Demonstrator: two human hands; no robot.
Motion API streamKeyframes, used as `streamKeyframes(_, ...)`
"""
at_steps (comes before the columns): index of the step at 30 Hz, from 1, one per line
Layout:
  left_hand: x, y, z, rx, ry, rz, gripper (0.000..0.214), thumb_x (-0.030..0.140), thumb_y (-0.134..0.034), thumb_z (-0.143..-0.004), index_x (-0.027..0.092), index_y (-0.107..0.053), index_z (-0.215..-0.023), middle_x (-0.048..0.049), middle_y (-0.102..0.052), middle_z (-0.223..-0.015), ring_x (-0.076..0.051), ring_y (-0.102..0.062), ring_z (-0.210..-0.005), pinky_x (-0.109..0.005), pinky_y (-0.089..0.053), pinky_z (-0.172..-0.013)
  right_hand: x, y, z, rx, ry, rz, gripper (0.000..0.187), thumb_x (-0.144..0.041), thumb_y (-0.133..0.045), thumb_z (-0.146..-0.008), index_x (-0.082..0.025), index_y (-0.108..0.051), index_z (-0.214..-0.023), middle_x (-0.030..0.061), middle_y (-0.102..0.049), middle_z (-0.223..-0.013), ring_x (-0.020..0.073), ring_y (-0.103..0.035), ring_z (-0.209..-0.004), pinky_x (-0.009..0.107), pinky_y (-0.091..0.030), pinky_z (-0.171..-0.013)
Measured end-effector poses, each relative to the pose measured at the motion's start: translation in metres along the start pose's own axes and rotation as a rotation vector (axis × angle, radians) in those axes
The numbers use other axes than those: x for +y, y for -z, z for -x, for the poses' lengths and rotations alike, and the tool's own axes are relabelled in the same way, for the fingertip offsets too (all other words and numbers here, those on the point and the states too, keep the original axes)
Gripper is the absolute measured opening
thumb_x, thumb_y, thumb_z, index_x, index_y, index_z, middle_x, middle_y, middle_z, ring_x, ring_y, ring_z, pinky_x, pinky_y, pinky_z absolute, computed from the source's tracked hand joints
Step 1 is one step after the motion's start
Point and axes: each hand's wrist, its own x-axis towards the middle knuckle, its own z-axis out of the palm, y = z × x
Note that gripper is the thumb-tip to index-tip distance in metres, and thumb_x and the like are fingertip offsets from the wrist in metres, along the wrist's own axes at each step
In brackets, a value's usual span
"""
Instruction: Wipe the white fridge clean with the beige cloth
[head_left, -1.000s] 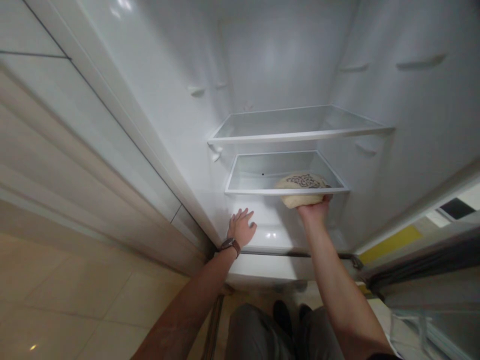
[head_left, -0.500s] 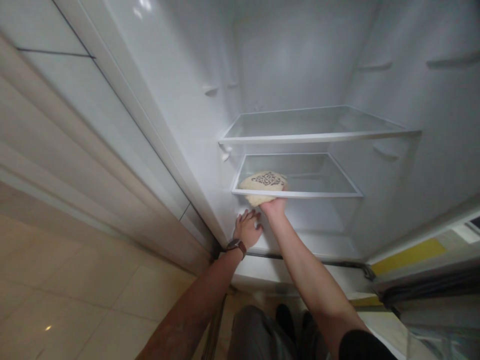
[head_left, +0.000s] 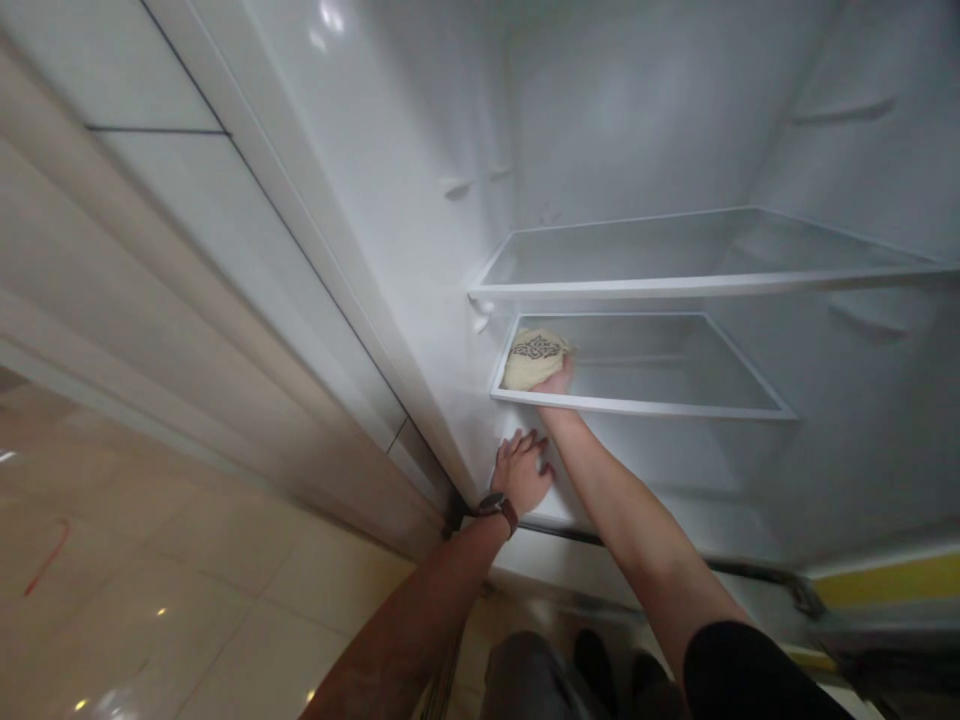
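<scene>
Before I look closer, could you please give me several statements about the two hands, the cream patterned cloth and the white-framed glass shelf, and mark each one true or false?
1. The right hand holds a cream cloth with a dark pattern. True.
2. The cloth is seen through the lower white-framed glass shelf. True.
3. The cloth is near that shelf's right end. False: it is near the left end.
4. The left hand grips a second cloth. False: it holds nothing visible, and its fingers are spread.
5. A wristwatch with a brown strap is on the left wrist. True.
</scene>
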Motion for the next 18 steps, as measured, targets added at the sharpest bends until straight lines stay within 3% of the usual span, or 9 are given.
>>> streamKeyframes(4,0.002,0.001,0.001,0.016,0.021,0.008,0.052,0.033,-0.056,-0.093,0.033,-0.058,-0.145,0.0015,-0.046,-0.163,-0.026,-0.033,-0.155,-0.051,-0.024,-0.129,-0.005,-0.007,-0.038,-0.084,0.047,-0.039,0.052,-0.05,-0.024,-0.099,-0.022,-0.068,-0.099,0.0031,-0.073,-0.089,0.021,-0.065,-0.108,0.047,-0.048,-0.108)
streamKeyframes(10,0.002,0.003,0.002,0.012,0.031,0.005,0.055,0.033,-0.056,-0.092,0.032,-0.057,-0.147,0.0009,-0.046,-0.163,-0.025,-0.033,-0.155,-0.051,-0.024,-0.13,-0.039,0.001,-0.062,0.011,0.06,0.015,0.054,-0.055,-0.025,-0.099,-0.023,-0.067,-0.1,0.0059,-0.074,-0.098,0.0256,-0.067,-0.112,0.056,-0.054,-0.102)
streamKeyframes(14,0.001,0.002,0.001,0.009,0.038,0.008,0.055,0.033,-0.056,-0.092,0.031,-0.057,-0.147,0.0008,-0.046,-0.163,-0.025,-0.032,-0.155,-0.051,-0.023,-0.13,-0.093,0.008,-0.048,0.027,0.188,-0.023,0.053,-0.053,-0.028,-0.098,-0.021,-0.071,-0.094,0.007,-0.077,-0.103,0.0244,-0.068,-0.117,0.058,-0.05,-0.107)
streamKeyframes(18,0.002,0.003,0.001,-0.008,0.042,0.004,0.056,0.032,-0.055,-0.093,0.031,-0.057,-0.149,0.0011,-0.045,-0.164,-0.025,-0.031,-0.156,-0.051,-0.022,-0.131,-0.172,0.014,-0.023,0.029,0.313,-0.144,0.049,-0.039,-0.026,-0.094,-0.024,-0.068,-0.073,0.0108,-0.079,-0.102,0.021,-0.069,-0.118,0.056,-0.046,-0.11)
